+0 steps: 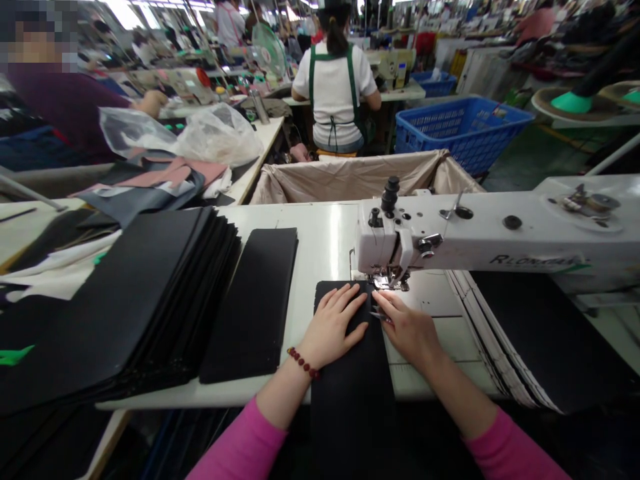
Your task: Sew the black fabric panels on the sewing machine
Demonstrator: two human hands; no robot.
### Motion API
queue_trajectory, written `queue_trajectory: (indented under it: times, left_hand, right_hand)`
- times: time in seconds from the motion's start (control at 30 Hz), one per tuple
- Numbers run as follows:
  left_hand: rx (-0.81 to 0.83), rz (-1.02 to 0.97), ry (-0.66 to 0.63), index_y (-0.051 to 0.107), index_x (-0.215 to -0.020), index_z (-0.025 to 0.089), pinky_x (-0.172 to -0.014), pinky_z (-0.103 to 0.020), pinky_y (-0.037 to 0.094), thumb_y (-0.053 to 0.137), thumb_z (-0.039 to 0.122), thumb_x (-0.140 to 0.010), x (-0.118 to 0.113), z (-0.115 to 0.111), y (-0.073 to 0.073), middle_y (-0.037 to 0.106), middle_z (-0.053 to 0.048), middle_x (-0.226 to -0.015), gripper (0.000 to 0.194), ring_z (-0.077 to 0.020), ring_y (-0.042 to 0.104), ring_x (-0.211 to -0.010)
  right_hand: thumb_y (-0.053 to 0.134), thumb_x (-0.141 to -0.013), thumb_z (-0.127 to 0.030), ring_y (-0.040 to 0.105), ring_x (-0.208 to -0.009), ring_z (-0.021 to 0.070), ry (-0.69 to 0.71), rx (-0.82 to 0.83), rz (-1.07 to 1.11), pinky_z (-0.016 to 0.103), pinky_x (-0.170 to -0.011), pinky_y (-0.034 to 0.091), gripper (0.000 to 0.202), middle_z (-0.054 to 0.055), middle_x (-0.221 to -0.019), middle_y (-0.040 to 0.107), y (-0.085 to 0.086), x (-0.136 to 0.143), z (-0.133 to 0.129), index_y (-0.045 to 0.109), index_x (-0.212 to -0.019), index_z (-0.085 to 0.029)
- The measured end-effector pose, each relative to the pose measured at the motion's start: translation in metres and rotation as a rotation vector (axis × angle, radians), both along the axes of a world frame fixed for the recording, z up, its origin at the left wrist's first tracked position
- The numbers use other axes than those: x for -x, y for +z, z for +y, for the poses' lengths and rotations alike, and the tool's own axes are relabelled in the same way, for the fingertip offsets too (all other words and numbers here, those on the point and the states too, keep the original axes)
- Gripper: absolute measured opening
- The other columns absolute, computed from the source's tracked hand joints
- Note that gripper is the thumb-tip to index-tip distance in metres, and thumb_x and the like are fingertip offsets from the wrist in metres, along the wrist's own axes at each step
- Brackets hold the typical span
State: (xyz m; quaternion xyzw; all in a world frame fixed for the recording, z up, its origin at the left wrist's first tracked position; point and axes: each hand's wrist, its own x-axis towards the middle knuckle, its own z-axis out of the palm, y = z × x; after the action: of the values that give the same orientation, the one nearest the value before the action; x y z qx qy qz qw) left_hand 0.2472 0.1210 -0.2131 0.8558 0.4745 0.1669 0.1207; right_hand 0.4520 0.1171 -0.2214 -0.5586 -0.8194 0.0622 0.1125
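A black panel (350, 387) lies under the needle area of the white sewing machine (480, 230) and hangs over the table's front edge. My left hand (340, 320) rests flat on it with the fingers spread, a beaded bracelet at the wrist. Close to the presser foot (390, 280), my right hand (405, 327) touches the panel's right edge. Its fingers are bent round small metal snips (381, 315), whose tips point left over the panel.
Left of the panel are a narrow black stack (255, 300) and a tall black stack (150, 287). More black pieces (545, 333) lie at the right. Beyond the table stand a cloth-lined bin (350, 177), a blue basket (460, 130) and a seated person (335, 87).
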Motion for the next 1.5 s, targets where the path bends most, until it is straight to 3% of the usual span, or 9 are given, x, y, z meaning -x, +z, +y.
queue_trajectory:
  times: [0.5,0.8,1.5]
  left_hand:
    - [-0.007,-0.01,-0.022,0.042,-0.14,0.029,-0.115,-0.047,0.025,0.054,0.037,-0.091,0.0043,0.0031,-0.0014,0.038,-0.005,-0.149,0.051,-0.0254,0.03,-0.139]
    - [-0.018,-0.034,-0.05,0.05,-0.133,0.032,-0.112,-0.049,0.029,0.055,0.032,-0.091,0.0074,0.0027,0.002,0.047,-0.004,-0.141,0.043,-0.0258,0.042,-0.13]
    - [-0.021,-0.014,-0.044,0.053,-0.131,0.029,-0.115,-0.047,0.026,0.053,0.03,-0.092,0.0098,0.0032,0.0019,0.047,-0.004,-0.14,0.039,-0.0233,0.041,-0.131]
  right_hand:
    - [0.047,-0.091,-0.023,0.063,-0.103,0.0192,-0.01,-0.014,0.029,0.029,-0.075,0.054,0.048,0.0,-0.141,0.049,0.001,0.0003,-0.0012,0.044,-0.138,-0.031]
    - [0.047,-0.091,-0.023,0.064,-0.1,0.0186,-0.013,-0.002,0.034,0.029,-0.073,0.053,0.047,-0.001,-0.141,0.049,0.001,-0.0004,-0.0019,0.044,-0.138,-0.032]
    - [0.05,-0.09,-0.022,0.064,-0.1,0.018,-0.008,-0.021,0.045,0.028,-0.074,0.053,0.048,0.0,-0.139,0.051,-0.0018,-0.002,-0.0008,0.045,-0.137,-0.032]
